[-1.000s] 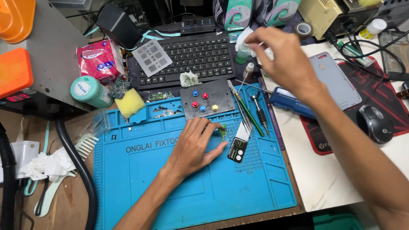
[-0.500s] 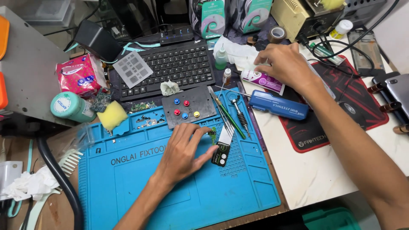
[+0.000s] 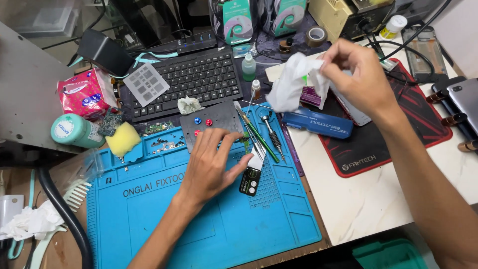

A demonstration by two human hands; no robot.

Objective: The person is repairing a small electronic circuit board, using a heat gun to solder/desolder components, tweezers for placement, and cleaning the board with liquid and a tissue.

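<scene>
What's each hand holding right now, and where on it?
The right hand pinches a white tissue by its upper edge, the rest hanging. The left hand holds nothing; it rests flat on the blue mat, fingertips at a small green part.

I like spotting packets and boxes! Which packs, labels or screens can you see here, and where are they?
Tissue pack: left of the keyboard, soft, pink.
Tub: far left, lying down, mint green, round label.
Two boxes: behind the keyboard, upright, teal and white.
Case: right of the mat, long, blue.
Phone: right edge, dark screen.
</scene>
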